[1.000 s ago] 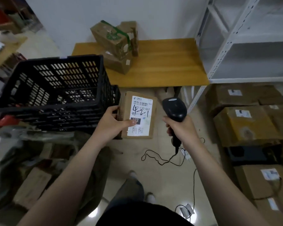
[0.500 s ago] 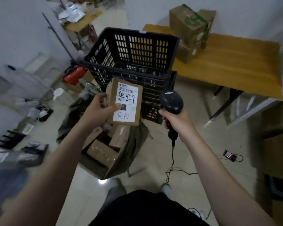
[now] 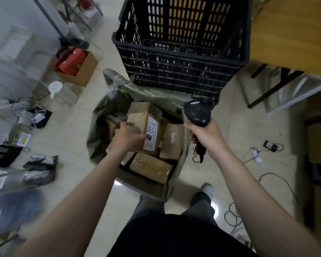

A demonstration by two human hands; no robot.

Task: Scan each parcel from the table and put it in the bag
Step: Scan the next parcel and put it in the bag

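hovering over the open bag [image 3: 100, 117], the left hand [image 3: 127, 139] gripped the labelled parcel [image 3: 146, 128], tilted above the boxes [image 3: 150, 166] packed inside; the right hand [image 3: 204, 135] was wrapped round the scanner [image 3: 196, 113]. let go there, the parcel might slide off that uneven heap onto the floor [image 3: 72, 127]; whether it touched the boxes was unclear.
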